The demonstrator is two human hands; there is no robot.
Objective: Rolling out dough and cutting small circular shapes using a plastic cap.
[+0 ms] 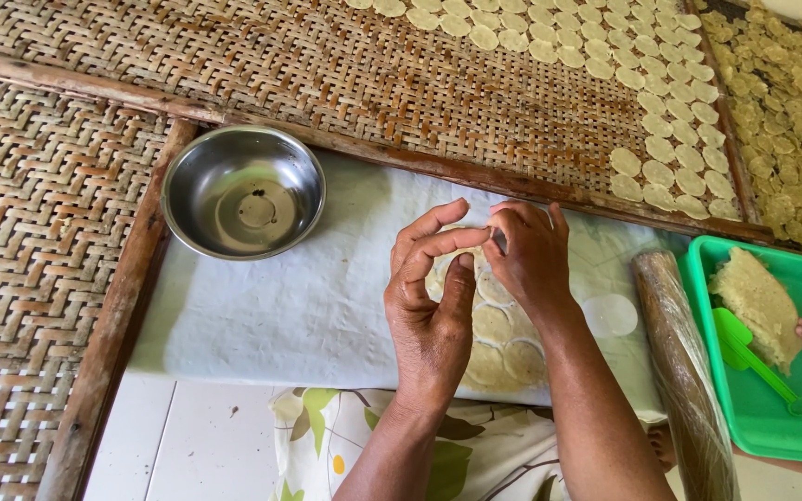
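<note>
Dough sheet (503, 348) under left hand (433, 301), right hand (526, 255), fingertips meeting

head cam | steep downward look | close over both hands (475, 288) | single view, nothing shared

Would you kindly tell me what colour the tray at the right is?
The tray is bright green, seen in the head view.
</note>
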